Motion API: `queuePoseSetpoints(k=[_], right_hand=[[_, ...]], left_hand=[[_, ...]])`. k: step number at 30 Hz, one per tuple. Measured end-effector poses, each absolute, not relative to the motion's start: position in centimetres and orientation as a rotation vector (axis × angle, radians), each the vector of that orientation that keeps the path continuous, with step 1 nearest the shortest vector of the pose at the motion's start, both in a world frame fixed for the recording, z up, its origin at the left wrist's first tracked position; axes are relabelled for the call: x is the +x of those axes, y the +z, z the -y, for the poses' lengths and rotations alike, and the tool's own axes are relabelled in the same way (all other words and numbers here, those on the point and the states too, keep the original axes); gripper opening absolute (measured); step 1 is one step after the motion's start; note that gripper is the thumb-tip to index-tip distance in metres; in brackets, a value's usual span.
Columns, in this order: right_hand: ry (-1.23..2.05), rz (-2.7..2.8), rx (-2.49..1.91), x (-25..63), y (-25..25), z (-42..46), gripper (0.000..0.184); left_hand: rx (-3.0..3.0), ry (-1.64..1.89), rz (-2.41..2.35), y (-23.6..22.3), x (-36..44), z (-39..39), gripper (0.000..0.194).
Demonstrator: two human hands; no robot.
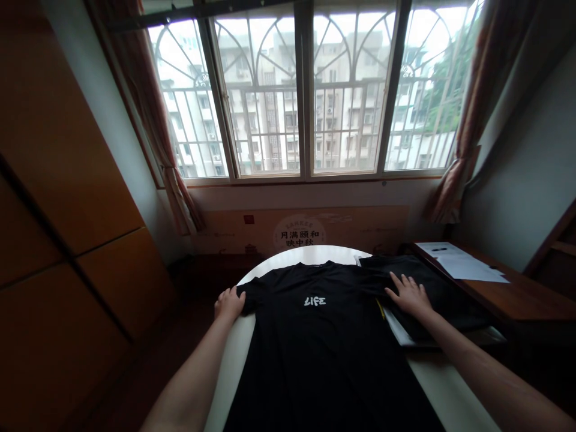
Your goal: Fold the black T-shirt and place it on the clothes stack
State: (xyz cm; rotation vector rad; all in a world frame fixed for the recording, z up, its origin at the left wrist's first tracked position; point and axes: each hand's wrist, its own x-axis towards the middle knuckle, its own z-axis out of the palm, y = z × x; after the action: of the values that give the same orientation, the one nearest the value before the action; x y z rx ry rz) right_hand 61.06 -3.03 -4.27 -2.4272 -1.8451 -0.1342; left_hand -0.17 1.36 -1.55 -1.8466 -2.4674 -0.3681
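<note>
A black T-shirt [321, 342] with white "LIFE" lettering on the chest lies spread flat on a white table [234, 360], collar away from me. My left hand [228, 303] rests at the end of the shirt's left sleeve, fingers curled over the edge of the cloth. My right hand [407, 294] lies flat with fingers spread on the shirt's right sleeve, where it overlaps other dark clothing [443, 294].
A wooden desk [517, 294] with white papers [468, 264] stands at the right. A brown wardrobe [58, 240] fills the left side. Behind the table are a printed cardboard box [299, 231], a barred window [306, 90] and curtains [468, 120].
</note>
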Motion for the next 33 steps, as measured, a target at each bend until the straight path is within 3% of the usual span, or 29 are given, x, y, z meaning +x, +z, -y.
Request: queuePoseSetpoints(k=[11,20,28,33], right_hand=[[-0.18,1.845,-2.428,60.7,-4.4,3.6,0.07],[-0.214,1.86,-2.411,60.7,-4.5,3.8,0.07],[-0.223,1.862,-2.428,60.6,-4.4,3.9,0.07],[-0.252,1.886,-2.426,60.6,-4.3,4.0,0.067]], left_hand=[[-1.92,-0.493,2.237,-1.2,0.5,-0.1,0.045],[-1.962,-0.564,2.136,-1.0,0.9,0.5,0.05],[-2.045,-0.559,2.115,-1.1,0.6,0.5,0.024],[-2.025,-0.569,2.152,-1.2,0.5,0.3,0.032]])
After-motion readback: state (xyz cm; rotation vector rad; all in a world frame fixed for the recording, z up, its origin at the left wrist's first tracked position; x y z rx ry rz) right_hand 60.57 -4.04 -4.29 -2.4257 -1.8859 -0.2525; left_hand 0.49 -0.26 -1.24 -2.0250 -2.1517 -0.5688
